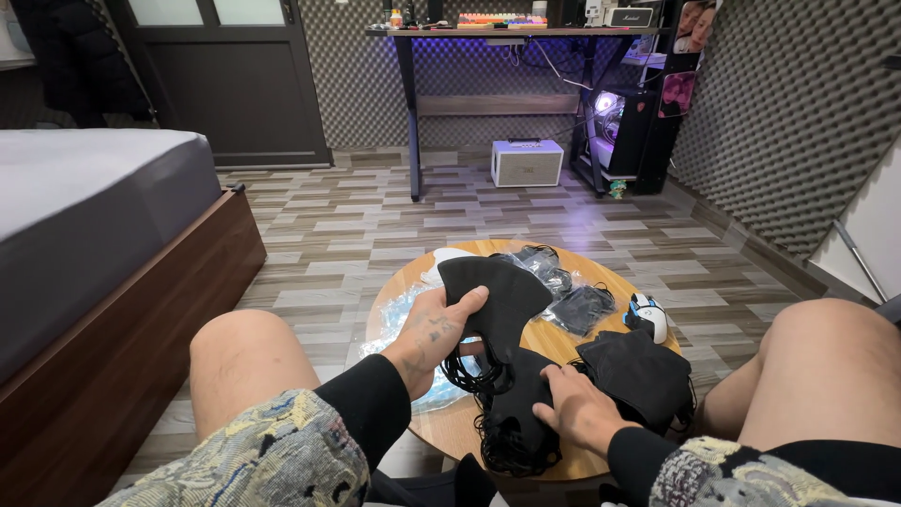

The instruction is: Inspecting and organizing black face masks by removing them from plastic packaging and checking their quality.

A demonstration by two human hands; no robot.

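Round and wooden, the small table [441,427] sits between my knees on the tiled floor. My left hand [430,336] pinches one black face mask [493,293] by its edge and lifts it just above the stack of masks [514,404], its ear loops dangling. My right hand [574,406] lies flat on that stack, fingers spread, gripping nothing. Beyond my left hand lie wrapped masks [580,306]; another black pile [640,376] and a white mouse [648,315] sit right of my right hand. Pressing the stack firmly should let the loops pull free without tangling.
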